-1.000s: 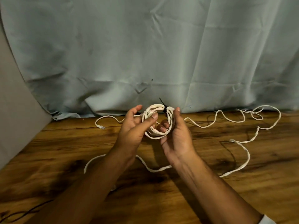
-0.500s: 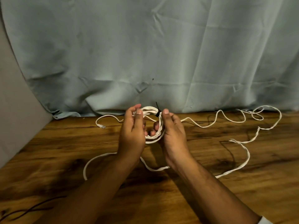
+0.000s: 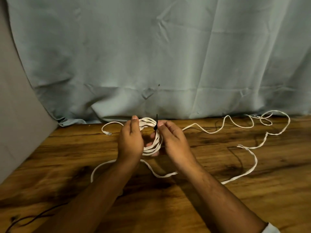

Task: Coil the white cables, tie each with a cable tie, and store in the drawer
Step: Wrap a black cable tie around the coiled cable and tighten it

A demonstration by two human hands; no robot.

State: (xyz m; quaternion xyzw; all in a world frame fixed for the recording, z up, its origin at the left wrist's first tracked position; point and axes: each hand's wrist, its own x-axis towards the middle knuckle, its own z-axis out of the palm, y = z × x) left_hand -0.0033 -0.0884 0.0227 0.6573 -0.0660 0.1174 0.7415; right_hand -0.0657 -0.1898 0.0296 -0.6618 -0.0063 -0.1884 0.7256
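Both hands had drawn slightly apart, baring more of the coiled flat white cable (image 3: 155, 146) held between them. The left hand (image 3: 130, 140) gripped the coil's left side, and the right hand (image 3: 173, 140) pinched the thin black cable tie (image 3: 156, 126) at the coil's top. Loose white cable (image 3: 249, 172) trailed right of the coil.

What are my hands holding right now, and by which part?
Both hold the coiled white cable: the left hand grips the coil's left side, the right hand pinches it at the black cable tie on top.
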